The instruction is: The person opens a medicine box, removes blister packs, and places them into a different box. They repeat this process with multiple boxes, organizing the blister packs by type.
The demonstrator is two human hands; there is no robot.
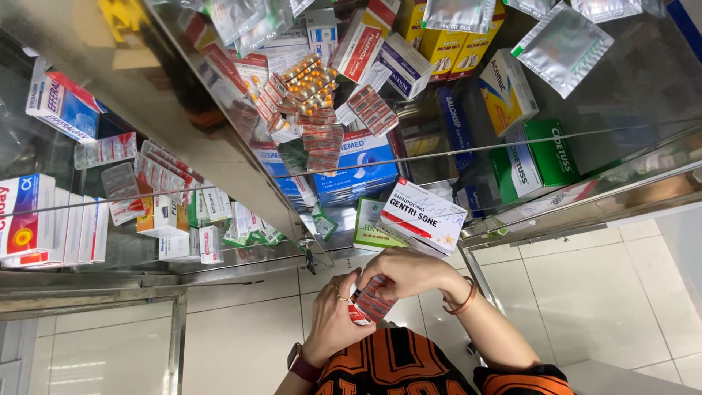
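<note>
Blister strip (371, 298), pinched by both hands' fingers (356, 287), below glass cabinet edge (468, 238), floor open

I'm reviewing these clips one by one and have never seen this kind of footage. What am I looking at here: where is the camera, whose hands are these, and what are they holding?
There is one picture, taken by a camera worn on a person's head and looking down, so the scene appears turned around: the person's own arms come in from the bottom edge. No machine is involved, only two bare hands.

The left hand, with rings and a wrist watch, and the right hand, with a bangle, meet over a red and white blister pack and hold it between them.

Above them is a glass cabinet with metal-edged shelves. On the shelves lie many medicine boxes, stacked blister strips and silver foil pouches. Below is a pale tiled floor.
</note>
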